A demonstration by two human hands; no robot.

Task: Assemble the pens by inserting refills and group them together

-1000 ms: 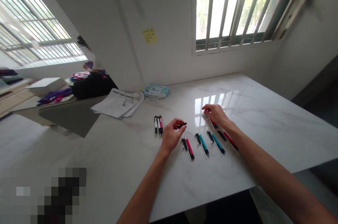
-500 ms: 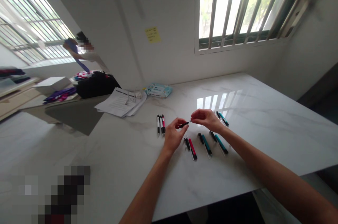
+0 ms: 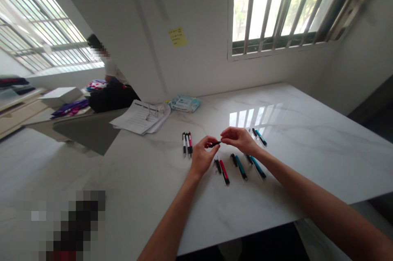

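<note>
A black pen part (image 3: 215,144) is pinched between the thumb and fingers of my left hand (image 3: 202,157). The closed fingertips of my right hand (image 3: 241,139) meet its right end, on a small pale tip piece (image 3: 220,141) that they partly cover. Just below lie a red pen barrel (image 3: 224,171) and a teal pen barrel (image 3: 241,166), each with a black piece and a thin refill beside it. Another teal barrel (image 3: 258,167) lies under my right wrist, likewise in parts. Left of my left hand, several whole pens (image 3: 184,144) stand side by side.
Further teal pen parts (image 3: 260,136) lie beyond my right forearm. Papers (image 3: 139,117) with glasses on them and a blue wipes packet (image 3: 185,104) sit along the wall. A person (image 3: 112,68) is at another table on the left, behind a black bag (image 3: 112,98).
The pale tip piece and the black pen part have come together between my hands; a small gap showed before. The person at the left has lowered the blue cloth out of sight.
</note>
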